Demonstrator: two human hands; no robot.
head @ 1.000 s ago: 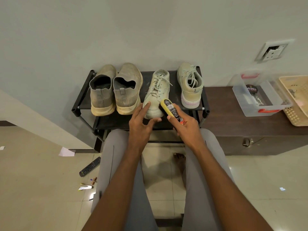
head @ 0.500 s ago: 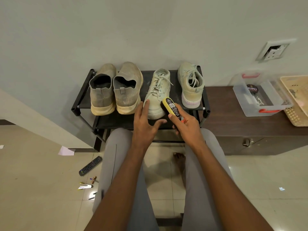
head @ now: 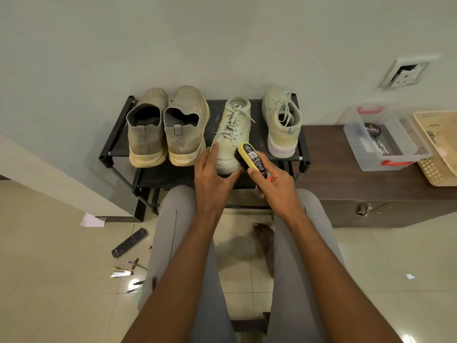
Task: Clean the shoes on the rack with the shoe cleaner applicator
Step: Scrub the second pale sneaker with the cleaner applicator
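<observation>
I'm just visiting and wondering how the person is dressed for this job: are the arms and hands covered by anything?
No. Both forearms are bare, with no sleeves in view. The left hand and right hand wear no gloves, and no rings, watch or bands show. Lower down, light grey trousers cover the legs.

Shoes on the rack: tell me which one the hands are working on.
The lace-up sneaker, third from the left. The left hand steadies its heel side and the right hand holds the yellow applicator against it. The other three shoes are untouched.
</observation>
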